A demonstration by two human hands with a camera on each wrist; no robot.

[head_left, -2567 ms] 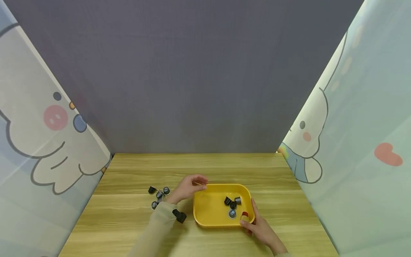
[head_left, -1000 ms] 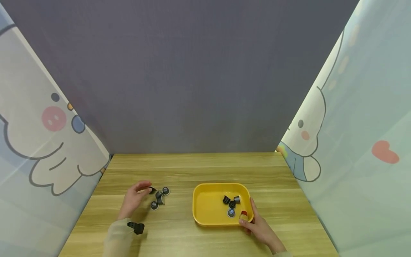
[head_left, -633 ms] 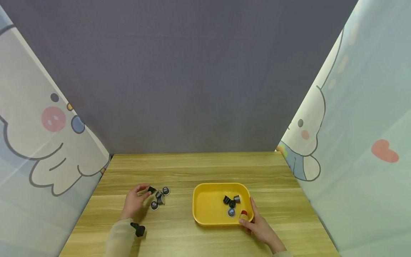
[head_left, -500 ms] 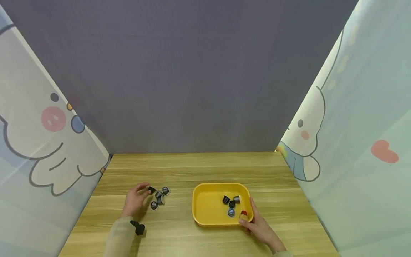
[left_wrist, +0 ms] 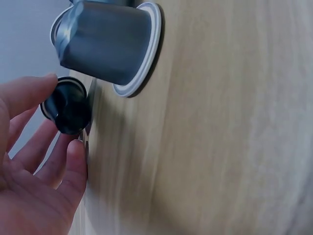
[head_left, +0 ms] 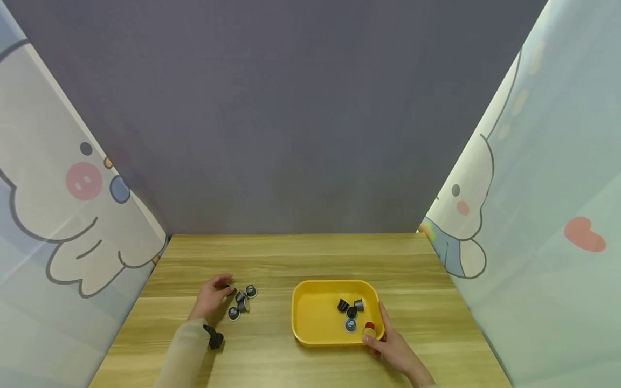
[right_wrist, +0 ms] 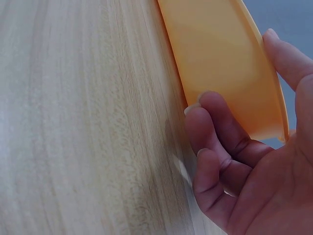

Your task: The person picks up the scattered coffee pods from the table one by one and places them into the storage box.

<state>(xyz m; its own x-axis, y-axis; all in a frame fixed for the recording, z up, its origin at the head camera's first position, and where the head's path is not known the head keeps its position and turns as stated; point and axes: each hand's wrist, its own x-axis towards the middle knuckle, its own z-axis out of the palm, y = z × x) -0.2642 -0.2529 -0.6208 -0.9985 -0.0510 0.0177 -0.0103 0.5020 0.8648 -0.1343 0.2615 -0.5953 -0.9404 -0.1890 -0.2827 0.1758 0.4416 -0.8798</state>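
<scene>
At the left of the table my left hand [head_left: 211, 297] pinches a black coffee capsule [left_wrist: 69, 105]; the thumb lies along its rim in the left wrist view, with fingers curled behind and below. Close to that hand lie several dark grey capsules [head_left: 243, 305] with pale rims. My right hand [head_left: 393, 349] grips the near right corner of a yellow tray [head_left: 310, 343], thumb over the rim and fingers against the outer wall. In the tray are several dark capsules [head_left: 351, 312], a blue-grey one [head_left: 350, 324] and a small tan piece with a red end [head_left: 369, 327].
The wooden table [head_left: 271, 258] ends at a dark grey cloth wall [head_left: 291, 134]. Printed curtains [head_left: 87, 226] stand on both sides. A black wrist camera [head_left: 214, 338] sits on the left sleeve.
My left hand has moved from beside the tray back left to the loose capsules, and its fingers have closed on the black one. The right hand has stayed on the tray corner.
</scene>
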